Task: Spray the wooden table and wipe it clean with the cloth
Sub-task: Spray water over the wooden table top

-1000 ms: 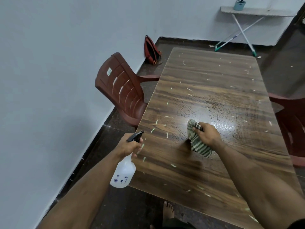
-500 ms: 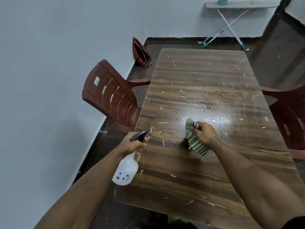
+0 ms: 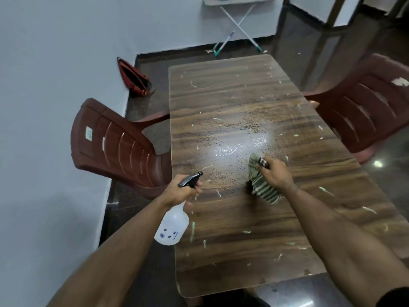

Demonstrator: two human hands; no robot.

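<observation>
Cloth point(image 3: 263, 181) sits further to our right on the table point(image 3: 232, 235) than half a second ago, past the wet glare patch instead of at its near left edge, and our view has swung right, so the right chair now shows in full. We count two hands, well apart. Our right hand point(image 3: 276, 173) grips the bunched striped cloth and presses it onto the wood near the middle of the table. Our left hand point(image 3: 179, 192) is curled round the neck of the bottle point(image 3: 171, 227), which hangs tilted over the table's left edge, black nozzle aimed toward the wet patch. We count one bottle, one cloth, one table strewn with many pale scraps, two brown chairs, the left point(image 3: 115, 142) and the right point(image 3: 363, 116), one red bag point(image 3: 132, 77) by the wall, and one folding stand point(image 3: 238, 25) at the far wall.
</observation>
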